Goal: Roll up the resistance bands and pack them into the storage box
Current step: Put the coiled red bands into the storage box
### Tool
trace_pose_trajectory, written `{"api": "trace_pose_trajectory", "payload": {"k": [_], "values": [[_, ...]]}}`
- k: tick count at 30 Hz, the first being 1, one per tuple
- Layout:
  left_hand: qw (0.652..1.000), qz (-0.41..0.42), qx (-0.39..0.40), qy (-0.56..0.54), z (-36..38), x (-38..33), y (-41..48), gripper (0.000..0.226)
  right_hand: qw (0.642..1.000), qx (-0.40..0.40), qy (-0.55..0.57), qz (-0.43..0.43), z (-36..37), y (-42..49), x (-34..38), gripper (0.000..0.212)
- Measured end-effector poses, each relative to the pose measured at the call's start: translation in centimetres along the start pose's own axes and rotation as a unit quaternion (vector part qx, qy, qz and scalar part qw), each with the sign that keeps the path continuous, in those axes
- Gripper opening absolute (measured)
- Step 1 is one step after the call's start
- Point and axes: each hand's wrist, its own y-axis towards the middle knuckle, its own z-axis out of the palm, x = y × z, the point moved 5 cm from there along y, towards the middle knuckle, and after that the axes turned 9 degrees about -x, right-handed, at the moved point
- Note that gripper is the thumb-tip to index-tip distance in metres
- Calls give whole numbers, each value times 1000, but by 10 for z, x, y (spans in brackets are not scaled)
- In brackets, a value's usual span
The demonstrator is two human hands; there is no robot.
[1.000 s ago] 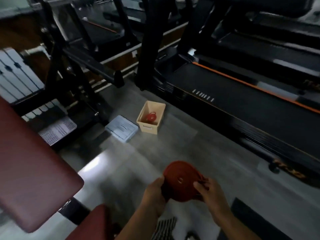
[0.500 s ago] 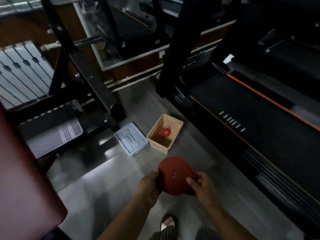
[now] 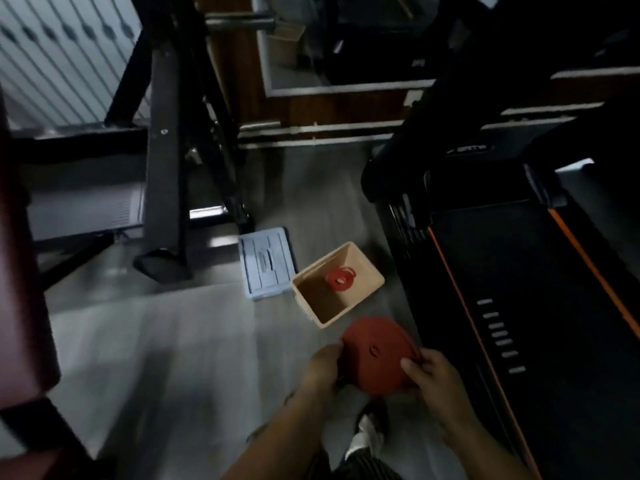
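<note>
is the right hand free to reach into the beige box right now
Probably not yet: the right hand and left hand both grip the rolled red band. The open box itself looks unobstructed, lid off beside it.

Dim indoor light, pale glare on the floor (image 3: 166,327) left of the storage box (image 3: 337,282), motion blur throughout, wide-angle bending at edges

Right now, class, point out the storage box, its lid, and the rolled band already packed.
storage box (image 3: 374,280): head view, right rim.
lid (image 3: 266,263): head view, ribbed top.
rolled band (image 3: 340,279): head view, coil face.
</note>
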Motion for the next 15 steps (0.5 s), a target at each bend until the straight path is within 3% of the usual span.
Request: {"api": "trace_pose_trajectory", "payload": {"k": [3, 7, 11, 15], "values": [[999, 5, -25, 22, 19, -5, 21, 26, 998, 36, -39, 14, 3, 50, 4, 17], [998, 9, -55, -42, 26, -30, 55, 25, 993, 83, -83, 28, 36, 101, 7, 16], [998, 15, -52, -42, 35, -61, 101, 20, 990, 92, -79, 70, 72, 152, 5, 12], [997, 16, -67, -29, 52, -77, 164, 30, 988, 95, -77, 93, 100, 212, -5, 16]]}}
